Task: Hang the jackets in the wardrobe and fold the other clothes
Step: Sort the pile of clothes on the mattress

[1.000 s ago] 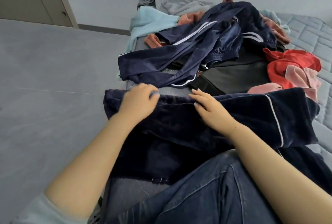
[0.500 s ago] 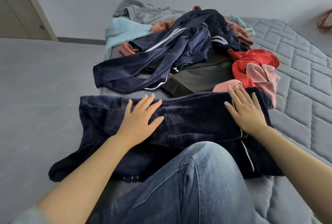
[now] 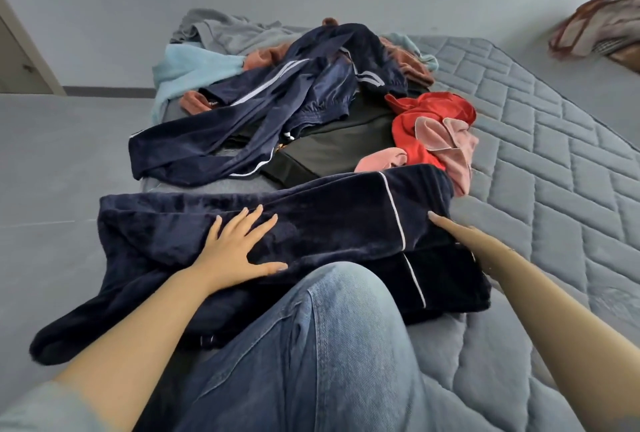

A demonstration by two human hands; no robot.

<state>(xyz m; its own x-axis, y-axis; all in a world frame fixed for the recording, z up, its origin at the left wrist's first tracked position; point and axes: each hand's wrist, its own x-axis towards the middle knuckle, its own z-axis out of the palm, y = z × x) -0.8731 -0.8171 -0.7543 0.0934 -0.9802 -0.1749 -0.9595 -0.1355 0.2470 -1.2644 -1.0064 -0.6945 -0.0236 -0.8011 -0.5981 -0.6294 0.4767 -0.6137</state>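
A dark navy velvet garment with white piping lies folded across the near end of the mattress, one end hanging off the left edge. My left hand presses flat on it with fingers spread. My right hand lies edge-on with straight fingers against the garment's right side, by the piping, and is partly hidden by the fabric. Behind it is a pile: a navy track jacket with white stripes, a black garment, and red and pink clothes.
My knee in blue jeans rests on the bed over the garment's near edge. Light blue and grey clothes lie at the pile's far end. Grey floor runs along the left, with a door beyond. A brownish bag sits far right.
Both hands have slid outward along the velvet garment from its far fold. My left hand now lies flat on it, and my right hand has reached its right end.
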